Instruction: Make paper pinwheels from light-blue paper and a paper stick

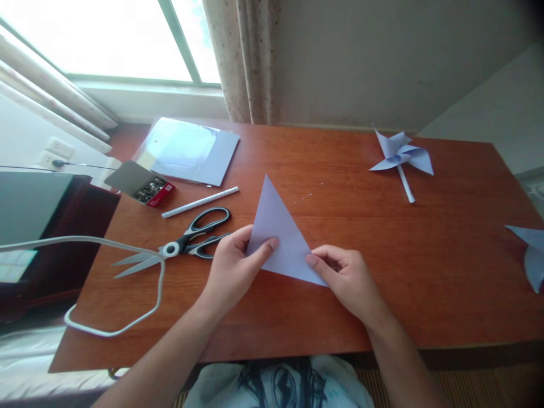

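Observation:
A sheet of pale paper folded into a triangle (280,232) is held over the table, one point facing away from me. My left hand (238,255) pinches its left side, thumb on top and fingers behind. At the lower right corner, my right hand (346,275) grips the paper between thumb and fingers. Open-bladed scissors (181,248) with black and grey handles lie just left of my left hand. Beyond them rests a rolled white paper stick (199,202).
On the wooden table (425,272) are a paper pinwheel (399,154) on a stick, part of another paper piece (535,258) at the right edge, a box of small metal pieces (155,190), and a plastic-wrapped paper pack (191,150). A white cable (160,283) crosses the scissor blades.

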A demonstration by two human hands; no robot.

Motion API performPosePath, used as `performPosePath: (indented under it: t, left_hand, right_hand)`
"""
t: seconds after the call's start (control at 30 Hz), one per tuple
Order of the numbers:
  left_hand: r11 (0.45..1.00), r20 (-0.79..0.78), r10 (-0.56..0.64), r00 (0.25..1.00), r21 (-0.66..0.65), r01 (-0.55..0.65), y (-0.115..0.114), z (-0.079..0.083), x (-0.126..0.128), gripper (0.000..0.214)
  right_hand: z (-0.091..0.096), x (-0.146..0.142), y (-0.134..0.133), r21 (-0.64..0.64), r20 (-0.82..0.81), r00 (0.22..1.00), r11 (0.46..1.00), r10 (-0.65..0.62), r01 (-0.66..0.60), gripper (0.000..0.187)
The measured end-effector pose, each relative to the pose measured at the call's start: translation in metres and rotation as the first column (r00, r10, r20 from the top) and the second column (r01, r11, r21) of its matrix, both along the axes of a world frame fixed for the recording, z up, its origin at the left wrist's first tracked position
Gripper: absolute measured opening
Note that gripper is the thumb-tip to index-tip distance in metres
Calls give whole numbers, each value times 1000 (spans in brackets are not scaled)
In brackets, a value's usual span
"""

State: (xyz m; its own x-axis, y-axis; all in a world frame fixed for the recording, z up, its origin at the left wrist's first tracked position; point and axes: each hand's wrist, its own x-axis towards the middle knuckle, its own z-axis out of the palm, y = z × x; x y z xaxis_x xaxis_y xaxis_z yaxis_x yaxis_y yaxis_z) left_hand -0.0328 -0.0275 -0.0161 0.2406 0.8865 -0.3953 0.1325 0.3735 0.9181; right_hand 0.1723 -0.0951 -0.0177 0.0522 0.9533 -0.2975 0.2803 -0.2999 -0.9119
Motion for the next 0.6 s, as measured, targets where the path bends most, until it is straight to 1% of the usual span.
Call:
performPosePath:
  t: [0.07,0.13,0.27,0.33,0.37,0.47,0.5,0.53,0.6]
  left_hand:
    - [999,2,38,999,6,-38,0,0,-1,32]
    - [997,37,80,996,4,-80,1,0,-1,33]
    - [997,76,81,994,-17,-80,1,0,-2,34]
    - [997,87,74,994,-23,-72,1,0,-1,34]
    - [997,94,68,993,-27,-66,1,-1,-1,34]
    - [998,126,55,991,-38,-51,0,-1,1,35]
    - [998,138,55,989,-42,-49,0,-1,1,35]
    - [998,153,56,987,-47,-49,-1,-1,2,34]
    - [996,192,77,978,-57,-67,-2,-1,3,35]
  right_hand:
    - [0,1,-1,4,4,1000,1000,5,-5,30]
    - [0,3,-2,14,25,1000,1000,12,-13,30]
    - [4,6,-4,55,98,995,998,23,-28,29]
    - [5,7,-6,110,161,987,993,17,-35,25]
    - [6,6,-7,145,200,980,988,14,-44,31]
    - [6,2,-9,245,321,946,961,41,-125,67]
    - [6,0,-9,273,357,933,949,49,-155,72]
    - [5,-2,-9,300,387,920,937,51,-178,73]
    - [3,-5,-9,357,421,906,912,34,-201,65]
